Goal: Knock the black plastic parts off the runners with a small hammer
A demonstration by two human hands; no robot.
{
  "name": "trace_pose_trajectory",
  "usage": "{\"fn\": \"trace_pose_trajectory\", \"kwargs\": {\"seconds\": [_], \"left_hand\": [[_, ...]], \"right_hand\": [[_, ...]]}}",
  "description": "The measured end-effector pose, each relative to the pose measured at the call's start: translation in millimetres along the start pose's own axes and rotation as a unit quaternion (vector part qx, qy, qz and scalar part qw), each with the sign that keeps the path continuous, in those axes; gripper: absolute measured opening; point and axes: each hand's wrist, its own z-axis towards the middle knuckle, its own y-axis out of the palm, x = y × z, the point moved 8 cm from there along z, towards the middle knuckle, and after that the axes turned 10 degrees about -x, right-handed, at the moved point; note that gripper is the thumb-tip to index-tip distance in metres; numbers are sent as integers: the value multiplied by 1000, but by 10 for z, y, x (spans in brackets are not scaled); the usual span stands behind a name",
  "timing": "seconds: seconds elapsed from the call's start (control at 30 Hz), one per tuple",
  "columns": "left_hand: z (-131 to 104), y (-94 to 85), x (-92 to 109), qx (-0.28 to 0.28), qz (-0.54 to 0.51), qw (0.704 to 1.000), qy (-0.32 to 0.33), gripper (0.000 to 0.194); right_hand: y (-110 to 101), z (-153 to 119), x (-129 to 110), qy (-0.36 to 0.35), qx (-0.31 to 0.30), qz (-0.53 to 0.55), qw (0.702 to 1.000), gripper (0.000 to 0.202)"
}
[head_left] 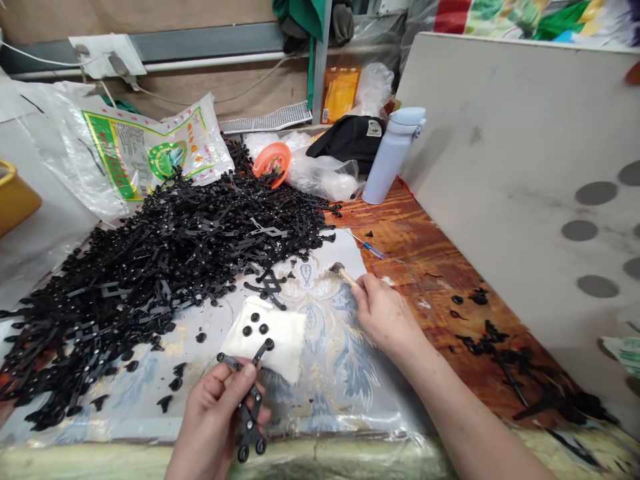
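Note:
My left hand (pixel 220 413) is closed around a black folding scissor linkage (pixel 249 413), whose crossed arms carry round end pieces and metal rivets. Its upper arms reach over the lower edge of a cream cloth (pixel 280 340). On that cloth lie several small black round caps (pixel 255 317). To the right, my right hand (pixel 383 310) grips a small tool with a light wooden handle (pixel 349 277) and a dark head. The head's exact kind is unclear; it is over the patterned table cover (pixel 320 257). Another black linkage (pixel 270 285) rests just above the cloth.
A large heap of black linkages (pixel 185 247) covers the left side. Behind it lie a printed plastic sack (pixel 150 150) and an orange dish (pixel 273 163). A pale blue bottle (pixel 393 157), a thin screwdriver (pixel 373 250) and loose black parts (pixel 520 367) are on the right, beside a grey panel (pixel 500 147).

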Motion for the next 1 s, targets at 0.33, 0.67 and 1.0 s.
{"fn": "trace_pose_trajectory", "kwargs": {"seconds": [0.33,0.67,1.0], "left_hand": [[-11,5,-35,20,-6,1000,-12,38],[-16,31,-10,31,-27,999,-20,37],[-37,-5,-65,47,-19,998,-32,38]], "right_hand": [[1,-16,6,-13,9,8,1000,19],[-9,-28,-17,-17,14,11,1000,20],[-19,-6,18,-30,33,33,998,23]]}}
